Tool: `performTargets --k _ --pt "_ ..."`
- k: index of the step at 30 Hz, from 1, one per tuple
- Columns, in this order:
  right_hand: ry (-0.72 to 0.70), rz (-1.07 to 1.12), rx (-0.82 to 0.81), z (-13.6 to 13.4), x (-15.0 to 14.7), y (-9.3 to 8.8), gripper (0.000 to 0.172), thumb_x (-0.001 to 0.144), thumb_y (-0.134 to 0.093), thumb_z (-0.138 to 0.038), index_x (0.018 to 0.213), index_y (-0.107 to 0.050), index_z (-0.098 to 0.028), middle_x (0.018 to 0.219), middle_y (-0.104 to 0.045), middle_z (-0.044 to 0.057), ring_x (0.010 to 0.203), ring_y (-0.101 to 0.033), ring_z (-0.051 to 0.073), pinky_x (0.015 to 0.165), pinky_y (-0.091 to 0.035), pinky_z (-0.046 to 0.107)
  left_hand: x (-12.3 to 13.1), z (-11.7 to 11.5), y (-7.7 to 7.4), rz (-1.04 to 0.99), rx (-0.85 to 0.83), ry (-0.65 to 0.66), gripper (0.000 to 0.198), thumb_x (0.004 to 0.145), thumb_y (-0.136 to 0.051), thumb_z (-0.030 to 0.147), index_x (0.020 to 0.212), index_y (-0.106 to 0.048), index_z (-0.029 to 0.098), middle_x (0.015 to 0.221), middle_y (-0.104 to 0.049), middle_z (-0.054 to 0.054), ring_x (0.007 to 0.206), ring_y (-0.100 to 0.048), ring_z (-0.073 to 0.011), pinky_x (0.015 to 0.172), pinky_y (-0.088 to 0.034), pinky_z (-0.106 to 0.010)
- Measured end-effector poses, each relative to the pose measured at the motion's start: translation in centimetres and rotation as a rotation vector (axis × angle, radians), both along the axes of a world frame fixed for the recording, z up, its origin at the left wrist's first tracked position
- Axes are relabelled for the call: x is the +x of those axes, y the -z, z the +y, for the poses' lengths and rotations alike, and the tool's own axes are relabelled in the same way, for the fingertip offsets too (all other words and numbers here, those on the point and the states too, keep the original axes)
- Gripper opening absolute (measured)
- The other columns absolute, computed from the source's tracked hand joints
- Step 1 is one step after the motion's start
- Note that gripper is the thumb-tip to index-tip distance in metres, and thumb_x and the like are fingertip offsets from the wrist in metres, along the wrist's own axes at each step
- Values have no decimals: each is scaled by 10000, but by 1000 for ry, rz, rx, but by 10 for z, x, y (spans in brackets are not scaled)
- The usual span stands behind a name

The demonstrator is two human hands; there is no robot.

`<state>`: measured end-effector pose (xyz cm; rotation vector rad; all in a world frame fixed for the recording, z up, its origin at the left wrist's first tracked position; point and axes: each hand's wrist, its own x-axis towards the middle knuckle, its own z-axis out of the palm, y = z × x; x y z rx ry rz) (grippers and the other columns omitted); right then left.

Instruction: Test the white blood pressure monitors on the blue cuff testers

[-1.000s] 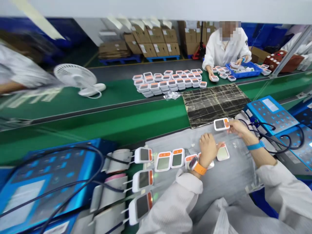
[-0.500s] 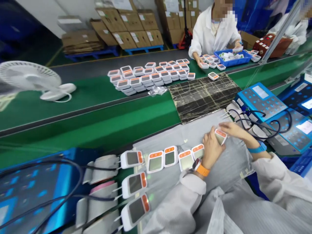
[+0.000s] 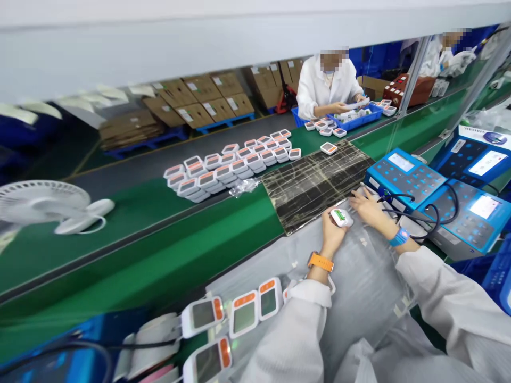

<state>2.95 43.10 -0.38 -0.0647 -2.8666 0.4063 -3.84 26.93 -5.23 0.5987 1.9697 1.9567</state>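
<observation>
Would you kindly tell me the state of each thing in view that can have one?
Left hand: closed around a device
Held device: green patch facing up
Right hand: fingers apart, grip unclear
Front devices: face up, screens showing
Stacked devices: piled in layers
Lone device: face up
Right-side testers: screens lit
Fan: upright, spinning or not unclear
Blue tray: holding items

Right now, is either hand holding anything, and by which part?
The left hand holds a white device by the edge of its casing. Whether the right hand holds anything cannot be told.
</observation>
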Motion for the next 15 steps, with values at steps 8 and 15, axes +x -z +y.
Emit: performTargets --k 8,15 --pt "-92 -55 74 14 -22 21 210 942 -565 -192 902 -771 -205 887 -757 60 1060 -643 244 1271 -92 592 -7 0 16 -94 15 100 721 500 -742 6 1122 -461 238 1225 -608 -51 1029 -668 -195 913 -541 -387" --pt "-102 -20 125 16 -24 26 244 947 -564 -199 817 -760 -265 802 -706 41 1025 -582 254 1283 -48 552 -8 2 16 -104 -9 109 732 508 -760 8 1125 -448 249 1275 -606 -63 1121 -661 -221 970 -537 -411"
